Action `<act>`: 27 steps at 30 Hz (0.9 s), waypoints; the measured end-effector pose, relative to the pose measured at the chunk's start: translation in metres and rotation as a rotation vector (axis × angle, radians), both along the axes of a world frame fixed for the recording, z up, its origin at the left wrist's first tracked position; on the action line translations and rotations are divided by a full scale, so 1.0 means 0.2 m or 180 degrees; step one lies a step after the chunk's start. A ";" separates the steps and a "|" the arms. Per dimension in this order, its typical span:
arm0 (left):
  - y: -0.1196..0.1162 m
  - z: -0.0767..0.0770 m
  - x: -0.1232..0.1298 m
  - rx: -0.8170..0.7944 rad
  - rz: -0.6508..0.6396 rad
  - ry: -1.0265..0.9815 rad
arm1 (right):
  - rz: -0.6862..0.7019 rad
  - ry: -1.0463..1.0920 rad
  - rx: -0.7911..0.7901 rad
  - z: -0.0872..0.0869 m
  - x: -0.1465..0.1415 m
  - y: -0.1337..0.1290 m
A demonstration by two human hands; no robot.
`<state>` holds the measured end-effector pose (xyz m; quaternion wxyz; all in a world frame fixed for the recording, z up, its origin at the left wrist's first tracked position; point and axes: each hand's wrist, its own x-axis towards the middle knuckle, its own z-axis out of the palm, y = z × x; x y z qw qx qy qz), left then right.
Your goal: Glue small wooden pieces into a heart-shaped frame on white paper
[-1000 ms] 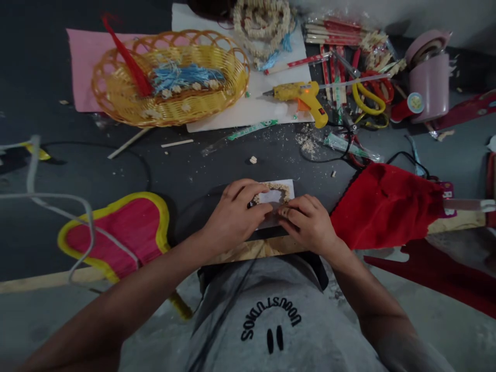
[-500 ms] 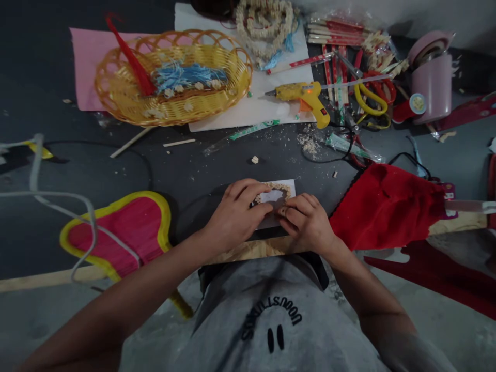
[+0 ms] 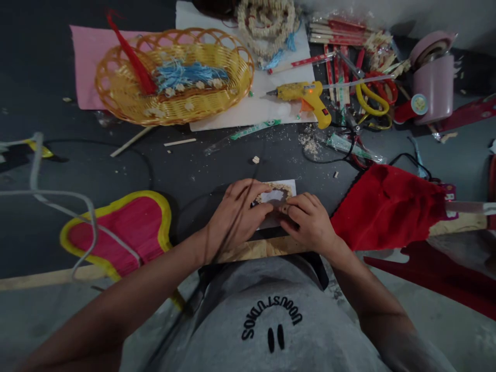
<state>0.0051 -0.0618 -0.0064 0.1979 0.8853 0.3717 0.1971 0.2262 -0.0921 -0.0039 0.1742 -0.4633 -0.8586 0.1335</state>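
Ideally, over the dark tabletop (image 3: 220,165), the left hand (image 3: 241,211), thumb and forefinger parted, grip unclear, should steady lightly while the right hand (image 3: 309,219), fingertips narrowed, works gently, keeping the white paper (image 3: 272,197) flat beneath the pale beaded loop (image 3: 285,188) it pinches.

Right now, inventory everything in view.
Table: one, grey, centre
Basket: one, yellow, upper left
Tassels: several, red/blue, in basket
Sheets: two, pink/white, under basket
Loops: several, beige, top centre
Glue gun: one, yellow, upper centre
Scissors: at least one, yellow-handled, upper right
Sticks: many, red-wrapped, upper right
Container: one, pink, upper right
Spool: one, red, beside container
Cloth: one, red, right
Panel: one, pink/yellow, left
Cable: uncounted, white, left
Scraps: many, pale, scattered
Card: one, white, lower centre
Ring: one, beige, on card
Shirt: one, grey, bottom
Left grip: one, card's left
Right grip: one, card's right
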 end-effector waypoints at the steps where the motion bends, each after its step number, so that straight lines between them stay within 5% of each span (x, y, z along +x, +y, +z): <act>1: 0.00 0.00 0.00 0.0031 -0.0006 0.0020 | -0.0017 -0.0007 0.0007 0.00 0.00 0.00; 21: 0.01 0.01 -0.02 0.0066 -0.0072 0.0107 | -0.0046 0.0168 0.0164 0.01 0.01 0.00; 27: -0.02 0.03 -0.04 0.0241 0.0135 0.0057 | -0.0425 0.0556 0.0181 0.07 0.05 -0.06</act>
